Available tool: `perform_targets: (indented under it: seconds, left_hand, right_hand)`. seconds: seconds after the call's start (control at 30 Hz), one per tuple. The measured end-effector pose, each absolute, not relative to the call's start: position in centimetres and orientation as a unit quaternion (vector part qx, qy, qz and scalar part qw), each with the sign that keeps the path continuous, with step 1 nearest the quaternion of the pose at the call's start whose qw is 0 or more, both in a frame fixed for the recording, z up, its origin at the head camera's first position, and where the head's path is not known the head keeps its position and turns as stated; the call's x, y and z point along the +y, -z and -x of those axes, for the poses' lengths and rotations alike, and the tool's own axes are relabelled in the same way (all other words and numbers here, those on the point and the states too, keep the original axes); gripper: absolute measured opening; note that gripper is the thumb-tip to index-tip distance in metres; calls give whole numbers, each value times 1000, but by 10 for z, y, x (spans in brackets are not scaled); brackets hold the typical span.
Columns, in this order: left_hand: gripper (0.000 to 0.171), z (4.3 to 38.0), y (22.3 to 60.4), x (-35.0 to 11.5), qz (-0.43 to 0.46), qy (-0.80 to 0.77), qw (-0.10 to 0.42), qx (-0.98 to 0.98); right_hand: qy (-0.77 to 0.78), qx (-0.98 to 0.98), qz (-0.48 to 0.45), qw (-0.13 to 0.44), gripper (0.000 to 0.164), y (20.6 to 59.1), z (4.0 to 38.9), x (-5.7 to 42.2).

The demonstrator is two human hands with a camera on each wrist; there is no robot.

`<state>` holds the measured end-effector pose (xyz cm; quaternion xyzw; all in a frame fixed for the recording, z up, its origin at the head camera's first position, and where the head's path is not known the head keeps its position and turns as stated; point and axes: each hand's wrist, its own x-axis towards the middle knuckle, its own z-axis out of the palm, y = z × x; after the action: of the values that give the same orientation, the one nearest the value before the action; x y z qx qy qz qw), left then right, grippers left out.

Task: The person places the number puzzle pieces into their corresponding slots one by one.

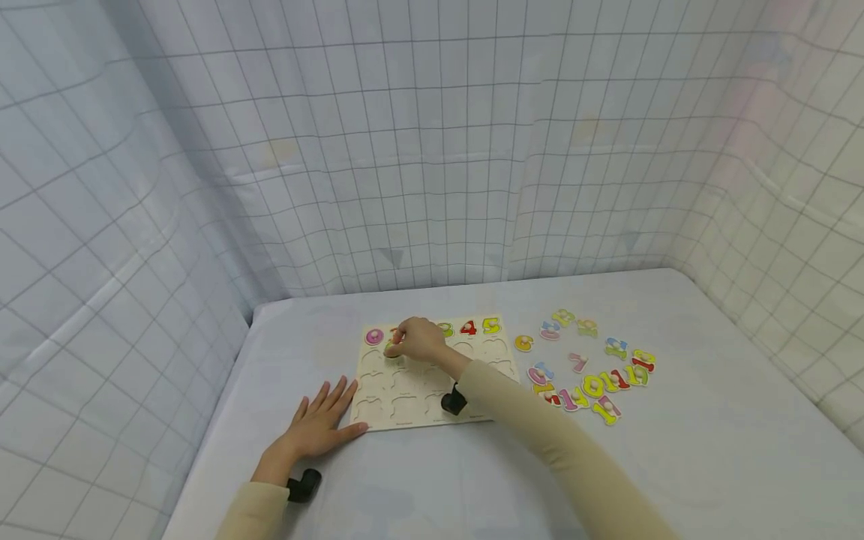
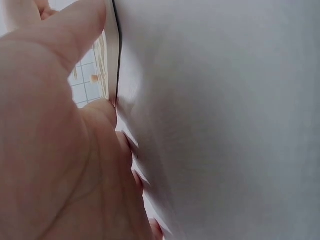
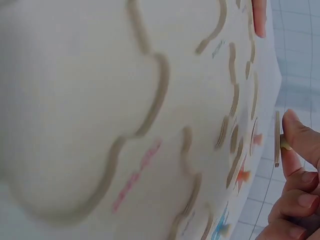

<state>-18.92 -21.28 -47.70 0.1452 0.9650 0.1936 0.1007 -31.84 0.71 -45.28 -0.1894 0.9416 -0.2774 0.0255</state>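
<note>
A pale wooden number puzzle board (image 1: 408, 409) with shallow recesses lies on the table. My right hand (image 1: 421, 341) is above its upper left part and pinches a small knobbed puzzle piece (image 1: 392, 350) by its knob. In the right wrist view that puzzle piece (image 3: 277, 139) appears edge-on, raised off the board, so its number cannot be read. My left hand (image 1: 320, 424) lies flat with fingers spread beside the board's left edge, the thumb at its lower left corner. Along the top row sit a purple 0 (image 1: 374, 337), a red 4 (image 1: 469, 328) and a yellow 5 (image 1: 491, 325); my right hand partly covers this row.
Several loose knobbed number pieces (image 1: 593, 385) are scattered on the table right of the board, some close together. An orange piece (image 1: 523, 343) lies nearest the board's right edge. White gridded cloth (image 1: 432, 187) hangs behind and at both sides of the white-covered table (image 1: 709, 405).
</note>
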Motion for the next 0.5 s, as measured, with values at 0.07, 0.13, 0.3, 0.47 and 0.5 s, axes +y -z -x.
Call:
perform_targets:
  seconds: [0.07, 0.13, 0.3, 0.47, 0.5]
  left_hand:
    - [85, 189, 478, -214, -146, -193, 99, 965]
    - [85, 189, 477, -214, -149, -196, 96, 965]
    - [84, 188, 474, -214, -152, -200, 97, 963]
    - [83, 188, 473, -214, -159, -206, 97, 961]
    - [83, 188, 472, -214, -161, -207, 96, 960]
  right_hand:
    - [274, 943, 186, 24, 27, 453, 318, -4]
    - [273, 944, 182, 25, 28, 453, 317, -14]
    - [278, 945, 170, 30, 29, 455, 315, -29]
    - [274, 948, 156, 40, 29, 461, 316, -37]
    - [275, 948, 155, 44, 29, 462, 317, -38]
